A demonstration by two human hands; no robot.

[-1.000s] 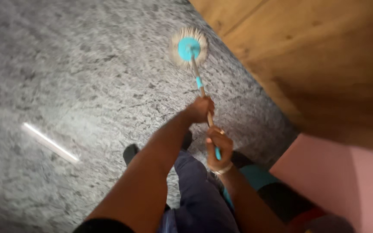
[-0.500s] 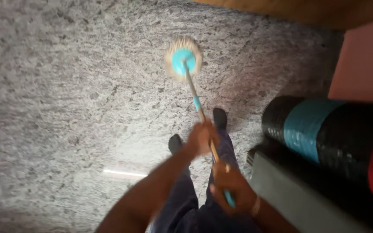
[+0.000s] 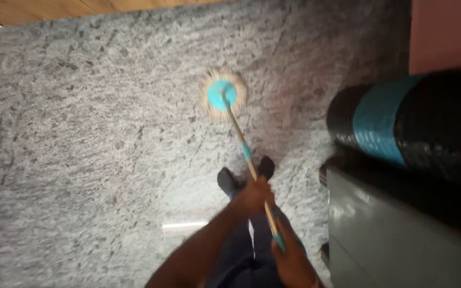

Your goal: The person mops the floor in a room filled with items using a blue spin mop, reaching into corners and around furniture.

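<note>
I hold a mop with both hands. Its round head (image 3: 222,96), pale strands around a turquoise hub, lies flat on the grey speckled stone floor (image 3: 81,133). The thin wooden handle (image 3: 241,141) with a turquoise band runs down from the head to my hands. My left hand (image 3: 255,195) grips the handle higher up. My right hand (image 3: 292,261) grips the turquoise end of the handle near the bottom edge. My dark-trousered legs and dark feet (image 3: 229,181) stand just behind the mop head.
A black roll (image 3: 428,125) with a turquoise band and a red end lies at the right on a dark grey box-like surface (image 3: 396,240). A pink wall (image 3: 446,32) is at the top right, and a wooden panel (image 3: 54,8) runs along the top edge.
The view has swung: the wooden panel moved from the right to the top, and the black roll came in at the right. The mop head sits lower in view, both hands still on the handle.
</note>
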